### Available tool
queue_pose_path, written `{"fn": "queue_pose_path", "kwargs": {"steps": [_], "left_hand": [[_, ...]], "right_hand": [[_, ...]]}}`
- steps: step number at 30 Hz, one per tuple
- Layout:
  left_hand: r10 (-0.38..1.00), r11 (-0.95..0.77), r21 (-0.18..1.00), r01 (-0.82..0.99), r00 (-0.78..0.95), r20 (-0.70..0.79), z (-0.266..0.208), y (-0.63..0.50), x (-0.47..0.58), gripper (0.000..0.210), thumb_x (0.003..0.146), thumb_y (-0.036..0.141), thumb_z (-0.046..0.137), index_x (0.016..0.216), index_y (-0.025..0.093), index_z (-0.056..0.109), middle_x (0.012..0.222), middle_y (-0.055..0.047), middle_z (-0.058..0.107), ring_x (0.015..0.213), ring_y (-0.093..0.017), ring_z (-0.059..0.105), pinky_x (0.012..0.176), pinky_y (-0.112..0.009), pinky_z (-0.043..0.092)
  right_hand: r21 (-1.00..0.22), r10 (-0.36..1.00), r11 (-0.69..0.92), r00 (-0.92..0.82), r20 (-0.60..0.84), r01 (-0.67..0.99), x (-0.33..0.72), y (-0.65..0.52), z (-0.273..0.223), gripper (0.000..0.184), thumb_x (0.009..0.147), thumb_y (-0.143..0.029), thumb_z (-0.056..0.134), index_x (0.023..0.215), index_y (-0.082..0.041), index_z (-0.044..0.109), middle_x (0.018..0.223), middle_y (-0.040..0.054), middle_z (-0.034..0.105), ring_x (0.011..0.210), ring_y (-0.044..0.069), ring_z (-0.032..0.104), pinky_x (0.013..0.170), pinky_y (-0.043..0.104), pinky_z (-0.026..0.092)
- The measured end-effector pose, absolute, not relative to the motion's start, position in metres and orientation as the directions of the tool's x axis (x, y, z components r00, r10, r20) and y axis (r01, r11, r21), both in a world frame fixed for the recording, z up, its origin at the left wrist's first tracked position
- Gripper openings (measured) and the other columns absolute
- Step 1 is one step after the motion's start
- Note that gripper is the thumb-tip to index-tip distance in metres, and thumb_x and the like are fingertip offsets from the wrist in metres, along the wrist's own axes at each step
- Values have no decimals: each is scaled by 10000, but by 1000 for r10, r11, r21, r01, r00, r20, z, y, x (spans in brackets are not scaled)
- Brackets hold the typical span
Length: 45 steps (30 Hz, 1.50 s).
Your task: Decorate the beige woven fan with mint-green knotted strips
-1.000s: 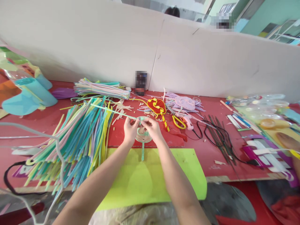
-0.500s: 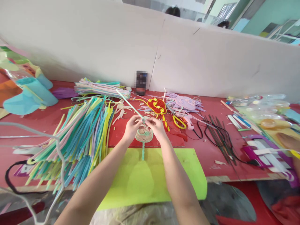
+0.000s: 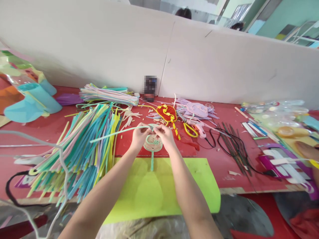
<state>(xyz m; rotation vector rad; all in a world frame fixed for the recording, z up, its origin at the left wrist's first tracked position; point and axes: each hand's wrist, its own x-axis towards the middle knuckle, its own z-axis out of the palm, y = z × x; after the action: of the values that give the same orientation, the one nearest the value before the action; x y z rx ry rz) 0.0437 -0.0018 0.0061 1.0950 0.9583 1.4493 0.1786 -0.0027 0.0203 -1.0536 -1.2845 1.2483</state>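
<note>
A pale green pipe cleaner (image 3: 116, 133) runs from my fingertips out to the left, over the bundle. My left hand (image 3: 140, 135) is closed, pinching it near its right end. Against it, my right hand (image 3: 163, 133) is also closed, thumb and finger pinched on that same end; the exact tip is hidden. Just below my hands lies a round fan-shaped piece (image 3: 153, 142) of beige and pale green strips, with a green stem pointing toward me. It rests on a red mat (image 3: 183, 149), its stem reaching over a yellow-green sheet (image 3: 161, 189).
Left is a large pile of coloured pipe cleaners (image 3: 84, 142). Behind sit a red and yellow fan (image 3: 167, 113), yellow-handled scissors (image 3: 190, 130) and a pink glue gun (image 3: 200, 128) with a black cord. Dark sticks (image 3: 234, 146) lie right. Another person's hand (image 3: 307, 149) shows at the right edge.
The free end of the pipe cleaner has swung from pointing up and away to lying out low toward the left. My hands have stayed almost in the same place.
</note>
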Motion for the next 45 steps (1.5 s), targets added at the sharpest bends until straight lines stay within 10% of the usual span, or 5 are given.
{"fn": "queue_pose_path", "kwargs": {"steps": [26, 38, 45], "left_hand": [[993, -111, 978, -176, -51, 103, -3, 4, 42, 216, 703, 297, 698, 818, 142, 600, 778, -46, 671, 736, -176, 658, 738, -351, 556], [972, -182, 983, 30, 156, 175, -2, 7, 34, 194, 795, 342, 603, 832, 154, 577, 777, -28, 636, 724, -143, 614, 701, -282, 507], [935, -175, 979, 99, 330, 134, 1, 9, 21, 165, 801, 313, 589, 817, 149, 582, 740, -26, 629, 671, -140, 597, 660, -273, 479]], "right_hand": [[-985, 987, 134, -109, 122, 106, 186, -2, 19, 243, 791, -454, 603, 783, -212, 618, 647, -21, 575, 479, 109, 492, 447, 238, 408], [-944, 968, 250, -25, 250, 217, 181, -3, 17, 248, 830, -449, 550, 787, -206, 580, 797, 20, 635, 718, 165, 602, 640, 269, 465], [-934, 951, 240, -257, 171, 266, 198, -3, 24, 259, 832, -439, 543, 835, -196, 632, 813, 18, 641, 741, 158, 579, 696, 277, 440]]}}
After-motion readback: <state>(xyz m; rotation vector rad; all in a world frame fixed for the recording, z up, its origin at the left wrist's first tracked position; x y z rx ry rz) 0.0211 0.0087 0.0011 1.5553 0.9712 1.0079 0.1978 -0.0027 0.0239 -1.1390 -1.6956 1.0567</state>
